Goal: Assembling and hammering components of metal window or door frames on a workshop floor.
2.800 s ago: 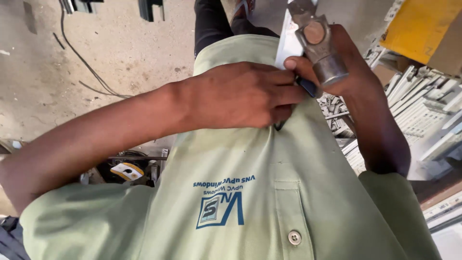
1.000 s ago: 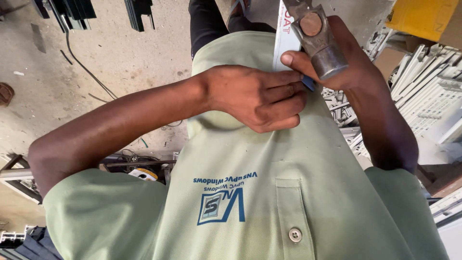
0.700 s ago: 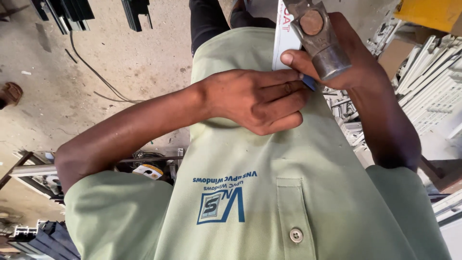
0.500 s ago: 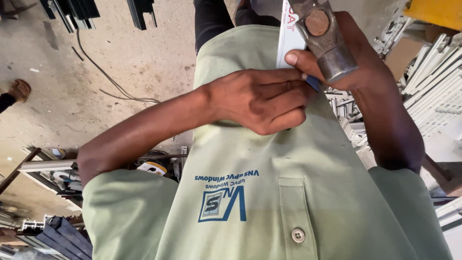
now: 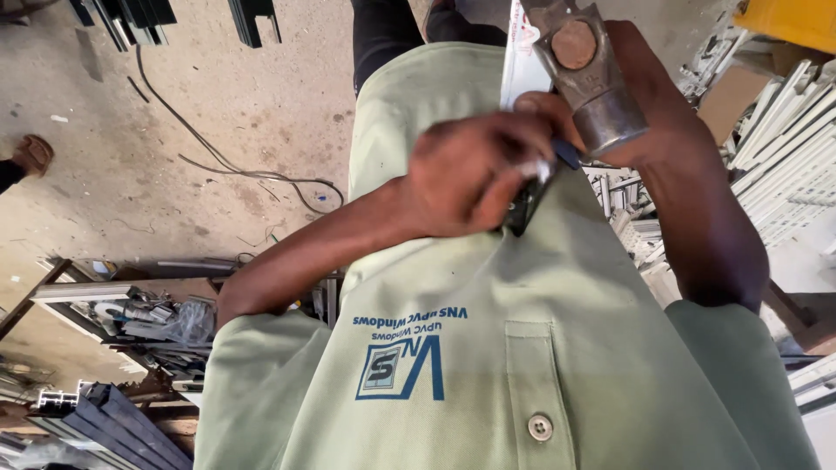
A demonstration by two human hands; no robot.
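I look down my own pale green shirt (image 5: 488,348). My right hand (image 5: 670,122) is closed around a steel hammer (image 5: 592,78) with a blue handle, its head pointing up toward the camera. A white flat strip (image 5: 522,65) stands just behind the hammer against the same hand. My left hand (image 5: 475,178) is blurred in front of my belly, right beside the right hand. Its fingers are curled on a small dark object (image 5: 521,209) that sticks out below them. What the dark object is cannot be made out.
A black cable (image 5: 235,170) snakes over the concrete floor. Dark profiles (image 5: 131,17) lie at the top left and more at the bottom left (image 5: 104,418). White profiles (image 5: 784,130) are stacked on the right. Another person's sandalled foot (image 5: 35,155) shows at the left edge.
My left hand has lifted off the shirt and shifted slightly right, now blurred, with a small dark object showing under its fingers. The right hand keeps the hammer in place.
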